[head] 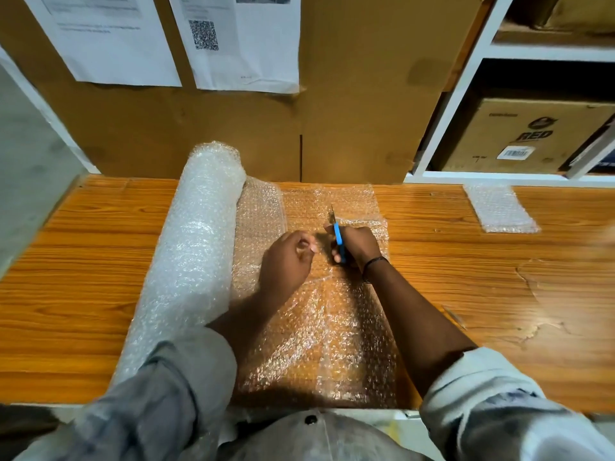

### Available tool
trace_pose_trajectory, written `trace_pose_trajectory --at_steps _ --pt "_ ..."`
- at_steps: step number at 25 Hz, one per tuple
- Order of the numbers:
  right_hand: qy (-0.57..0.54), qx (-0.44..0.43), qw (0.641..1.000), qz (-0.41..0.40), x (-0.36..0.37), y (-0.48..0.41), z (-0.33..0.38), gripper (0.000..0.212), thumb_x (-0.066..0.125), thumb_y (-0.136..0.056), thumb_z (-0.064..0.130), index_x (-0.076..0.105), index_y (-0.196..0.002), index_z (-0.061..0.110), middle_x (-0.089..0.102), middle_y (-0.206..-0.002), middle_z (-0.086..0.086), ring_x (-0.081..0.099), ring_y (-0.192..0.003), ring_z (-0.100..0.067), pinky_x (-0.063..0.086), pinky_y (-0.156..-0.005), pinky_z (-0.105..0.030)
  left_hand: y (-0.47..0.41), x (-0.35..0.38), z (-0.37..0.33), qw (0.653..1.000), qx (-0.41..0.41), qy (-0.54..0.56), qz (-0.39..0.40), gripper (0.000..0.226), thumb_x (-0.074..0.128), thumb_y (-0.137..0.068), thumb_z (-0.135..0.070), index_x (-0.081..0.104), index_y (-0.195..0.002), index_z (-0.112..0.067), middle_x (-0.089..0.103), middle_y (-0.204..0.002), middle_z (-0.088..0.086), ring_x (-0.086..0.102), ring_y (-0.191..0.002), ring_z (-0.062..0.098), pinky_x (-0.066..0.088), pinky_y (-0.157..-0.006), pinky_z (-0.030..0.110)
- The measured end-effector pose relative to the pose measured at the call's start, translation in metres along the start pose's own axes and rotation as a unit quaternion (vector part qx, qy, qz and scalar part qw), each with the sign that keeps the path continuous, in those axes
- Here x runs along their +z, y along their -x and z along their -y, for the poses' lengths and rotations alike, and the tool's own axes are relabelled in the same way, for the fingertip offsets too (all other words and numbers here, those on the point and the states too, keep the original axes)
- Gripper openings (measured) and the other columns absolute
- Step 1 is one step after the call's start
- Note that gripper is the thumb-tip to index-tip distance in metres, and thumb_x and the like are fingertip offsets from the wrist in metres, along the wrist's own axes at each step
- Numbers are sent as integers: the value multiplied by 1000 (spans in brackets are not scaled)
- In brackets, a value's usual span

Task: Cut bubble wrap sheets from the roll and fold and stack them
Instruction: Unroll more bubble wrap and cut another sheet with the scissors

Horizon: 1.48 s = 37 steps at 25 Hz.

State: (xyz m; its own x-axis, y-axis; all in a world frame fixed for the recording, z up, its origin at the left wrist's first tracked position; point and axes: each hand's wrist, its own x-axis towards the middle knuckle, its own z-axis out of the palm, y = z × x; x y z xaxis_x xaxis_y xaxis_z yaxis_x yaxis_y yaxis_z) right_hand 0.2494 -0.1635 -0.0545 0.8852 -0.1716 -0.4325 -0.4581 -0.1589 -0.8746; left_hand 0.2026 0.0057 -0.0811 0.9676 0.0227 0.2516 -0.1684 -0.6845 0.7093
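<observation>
Nearest, at 6 o'clock, two pale rolled-up sleeves [186, 387] frame the near edge of the wooden table [499, 281]. Between them the unrolled bubble wrap sheet [319, 327] lies flat on the wood and runs away toward 12 o'clock, still joined to the roll. The bubble wrap roll [196, 254] lies along the sheet's 9 o'clock side, its near end hidden under the left sleeve.

At mid-table the left hand [286, 257] rests on the sheet, fingers curled with thumb and fingertips together. Whether film is caught between them cannot be told. Just beside it at 3 o'clock, the right hand [357, 244], a dark band on its wrist, is clamped round the blue-handled scissors [338, 239]. The blades point to 12 o'clock over the sheet, and the hand hides most of the handles.

Well apart at 2 o'clock, a small folded bubble wrap stack [501, 209] sits near the table's far edge.

Beyond the table at 12 o'clock a cardboard panel [349, 111] stands upright and closes off the back. Printed papers [109, 41] hang on it at 11 o'clock, one bearing a QR code [203, 34]. At 1 to 2 o'clock a white shelf [466, 94] holds a cardboard box [519, 138].
</observation>
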Motion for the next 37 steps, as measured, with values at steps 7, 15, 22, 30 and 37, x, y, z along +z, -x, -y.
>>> trace_pose_trajectory --at_steps 7,15,22,30,37 --pt "-56 22 997 50 -9 -4 -2 44 79 -84 36 76 -90 -7 66 -64 -22 58 -47 -27 49 -49 -31 -97 34 6 981 -2 -171 89 48 67 -95 -42 59 -141 -33 55 -143 -4 45 -131 25 38 -106 44" --pt "-63 34 997 31 1 -36 16 39 73 -86 28 74 -86 -11 66 -61 -24 58 -49 -31 50 -56 -40 -110 57 18 990 -5 -137 5 33 66 -92 -25 73 -121 -40 60 -134 -12 45 -124 22 31 -99 41" --pt "-69 23 995 68 3 -45 28 40 71 -87 27 74 -92 -12 67 -63 -25 58 -50 -32 52 -57 -39 -110 62 21 995 -31 -77 -48 32 66 -94 -19 75 -120 -33 70 -128 -13 53 -122 19 37 -100 41" --pt "-86 27 992 84 8 -50 30 48 75 -86 35 74 -98 -11 67 -65 -21 59 -53 -30 55 -58 -37 -110 63 21 995 -42 -67 -63 33 64 -95 -20 74 -122 -35 73 -122 -14 57 -118 16 34 -99 35" --pt "-38 3 997 61 1 -50 31 36 81 -88 32 72 -80 -2 63 -60 -17 53 -39 -21 35 -37 -18 -109 62 21 995 -22 -72 -63 28 63 -98 -26 74 -123 -33 73 -122 -13 57 -118 17 36 -99 38"
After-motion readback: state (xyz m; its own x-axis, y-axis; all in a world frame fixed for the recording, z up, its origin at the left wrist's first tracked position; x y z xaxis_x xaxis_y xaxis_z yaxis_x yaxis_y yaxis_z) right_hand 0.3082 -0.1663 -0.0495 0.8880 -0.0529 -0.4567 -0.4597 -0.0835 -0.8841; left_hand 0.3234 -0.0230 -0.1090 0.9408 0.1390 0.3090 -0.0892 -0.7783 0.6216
